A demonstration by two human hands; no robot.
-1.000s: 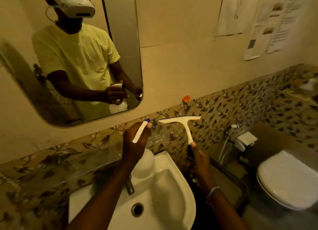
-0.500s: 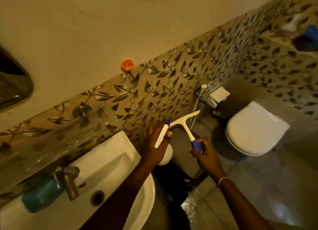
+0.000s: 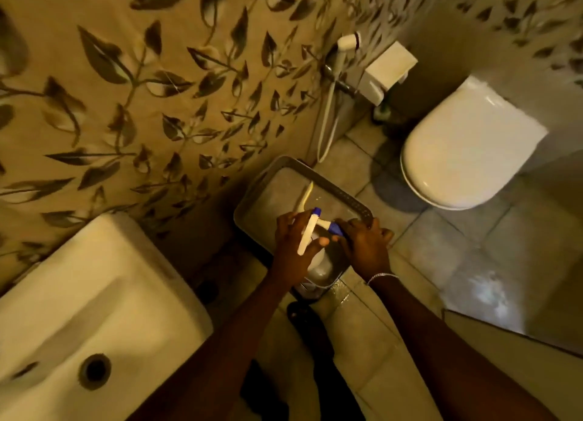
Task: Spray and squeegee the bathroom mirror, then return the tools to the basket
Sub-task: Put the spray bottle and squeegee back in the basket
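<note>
A grey basket [image 3: 334, 188] stands on the floor against the leaf-patterned wall. Over its near end my left hand [image 3: 291, 247] grips the white spray bottle [image 3: 317, 261] by its neck, its white trigger head with a blue nozzle pointing up. My right hand [image 3: 367, 245] holds the blue handle [image 3: 335, 229] of the white squeegee [image 3: 306, 196], whose blade reaches down into the basket. The two hands are almost touching. The mirror is out of view.
A white sink [image 3: 94, 294] is at the lower left. At the upper right is a white toilet [image 3: 467, 149] with its lid shut, and beside it a hand shower [image 3: 345, 42] and a white paper holder [image 3: 388, 70]. Tiled floor [image 3: 457, 263] lies right of the basket.
The view has swung down from the mirror and sink to the floor. Both hands have dropped with the bottle and squeegee from sink height to over the basket.
</note>
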